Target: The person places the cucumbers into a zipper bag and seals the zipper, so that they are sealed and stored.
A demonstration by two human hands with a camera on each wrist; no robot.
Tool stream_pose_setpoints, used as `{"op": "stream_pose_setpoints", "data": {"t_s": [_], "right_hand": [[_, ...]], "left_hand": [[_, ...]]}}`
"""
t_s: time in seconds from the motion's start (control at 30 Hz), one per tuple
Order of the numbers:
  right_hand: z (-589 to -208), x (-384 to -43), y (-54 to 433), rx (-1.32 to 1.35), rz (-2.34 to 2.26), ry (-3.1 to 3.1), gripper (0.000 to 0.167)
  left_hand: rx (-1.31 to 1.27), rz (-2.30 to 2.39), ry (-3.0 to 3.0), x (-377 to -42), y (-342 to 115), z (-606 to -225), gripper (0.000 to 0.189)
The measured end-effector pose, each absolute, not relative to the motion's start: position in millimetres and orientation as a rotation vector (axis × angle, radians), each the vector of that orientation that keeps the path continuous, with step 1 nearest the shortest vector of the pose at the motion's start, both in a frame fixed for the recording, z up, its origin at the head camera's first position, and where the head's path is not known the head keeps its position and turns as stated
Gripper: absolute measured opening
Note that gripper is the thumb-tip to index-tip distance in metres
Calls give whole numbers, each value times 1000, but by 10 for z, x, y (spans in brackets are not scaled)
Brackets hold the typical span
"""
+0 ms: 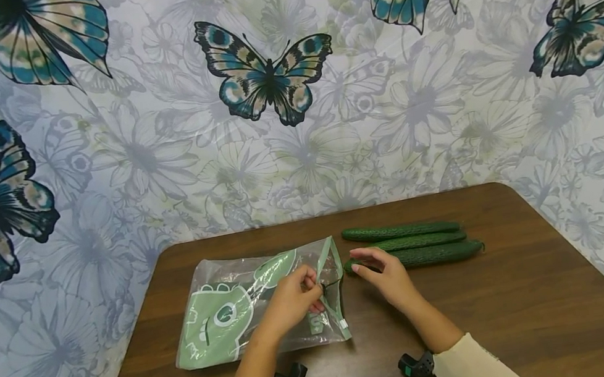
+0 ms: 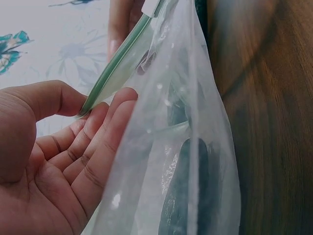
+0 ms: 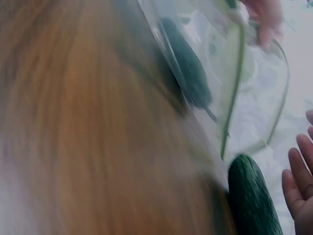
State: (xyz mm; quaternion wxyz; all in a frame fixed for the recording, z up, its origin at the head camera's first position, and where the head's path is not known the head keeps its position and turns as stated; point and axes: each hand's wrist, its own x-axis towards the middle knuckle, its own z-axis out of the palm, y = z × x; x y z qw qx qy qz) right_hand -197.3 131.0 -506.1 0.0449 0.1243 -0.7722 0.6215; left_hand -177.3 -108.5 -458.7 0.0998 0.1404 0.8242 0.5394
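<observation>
A clear plastic zip bag with a green cartoon print lies on the table, its mouth facing right. My left hand pinches the bag's green zip edge between thumb and fingers, holding the mouth apart. Through the plastic shows a cucumber inside the bag. To the right lie three more cucumbers side by side: a far one, a middle one and a near one. My right hand hovers at the left end of the near cucumber, fingers loosely extended and holding nothing.
Everything sits on a brown wooden table with rounded far corners. Behind it hangs a cloth printed with flowers and butterflies. A white slider sits at the near end of the bag's zip.
</observation>
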Motion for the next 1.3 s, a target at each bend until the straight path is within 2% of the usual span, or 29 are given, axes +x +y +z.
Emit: {"op": "stream_pose_setpoints", "data": {"t_s": [1.3], "right_hand": [[-4963, -1914, 2648, -57, 1604, -2569, 58]], "left_hand": [[428, 1581, 2450, -1786, -1099, -4625, 8]]}}
